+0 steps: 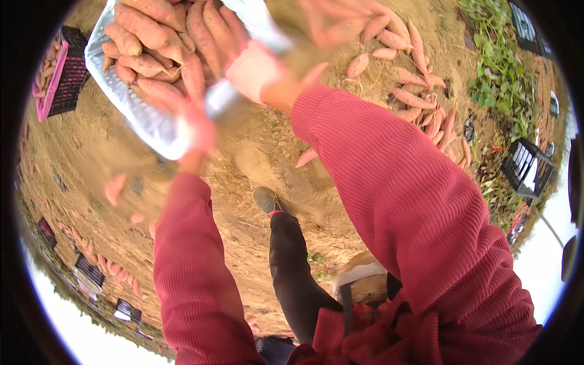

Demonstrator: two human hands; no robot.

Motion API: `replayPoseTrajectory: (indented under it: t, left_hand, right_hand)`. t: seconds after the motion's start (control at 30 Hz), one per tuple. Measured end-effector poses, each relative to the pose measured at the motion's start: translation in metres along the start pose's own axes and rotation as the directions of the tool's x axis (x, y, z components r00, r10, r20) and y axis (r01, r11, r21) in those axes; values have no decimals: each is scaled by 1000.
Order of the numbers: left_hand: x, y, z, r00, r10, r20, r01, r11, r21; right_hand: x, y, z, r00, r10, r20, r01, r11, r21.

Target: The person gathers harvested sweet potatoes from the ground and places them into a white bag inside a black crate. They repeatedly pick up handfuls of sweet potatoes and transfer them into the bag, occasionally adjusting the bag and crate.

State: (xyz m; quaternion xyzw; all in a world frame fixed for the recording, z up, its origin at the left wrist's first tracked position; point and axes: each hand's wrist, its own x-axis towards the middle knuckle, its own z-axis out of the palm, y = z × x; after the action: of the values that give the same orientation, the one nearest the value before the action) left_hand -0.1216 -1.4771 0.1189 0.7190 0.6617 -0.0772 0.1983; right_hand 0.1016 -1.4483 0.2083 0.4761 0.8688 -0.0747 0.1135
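A crate lined with white plastic (123, 107) stands at the upper left, heaped with sweet potatoes (143, 29). My left hand (196, 127), blurred by motion, is at the crate's near side, against the lower end of a long sweet potato (193, 80). At the crate's right side is my right hand (255, 70), in a pale glove, its fingers near or on another sweet potato (235, 25). Blur and overlap hide the fingertips of both hands, so any grip is unclear.
Loose sweet potatoes (413, 98) lie in a row on the soil at the upper right. Green vines (495, 77) grow beyond them. A black crate with a pink rim (68, 75) stands far left; another black crate (527, 166) is at right. My shoe (267, 200) is on the ground.
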Motion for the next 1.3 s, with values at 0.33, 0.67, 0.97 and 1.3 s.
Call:
replayPoseTrajectory:
  t: [0.33, 0.67, 0.97, 1.3]
  left_hand:
    - [-226, 47, 48, 984, 65, 163, -44, 991, -127]
    - [-317, 26, 110, 958, 75, 278, -86, 996, 27]
    - [-312, 23, 108, 962, 145, 232, -135, 989, -58]
    - [-316, 24, 110, 982, 147, 119, -129, 981, -143]
  right_hand:
    - [-191, -98, 19, 979, -54, 197, 42, 997, 68]
    - [-300, -105, 283, 985, 155, 70, -167, 960, 223]
    - [-289, -78, 357, 779, 531, 333, -611, 524, 593]
    - [-269, -77, 348, 790, 386, 477, -571, 746, 343]
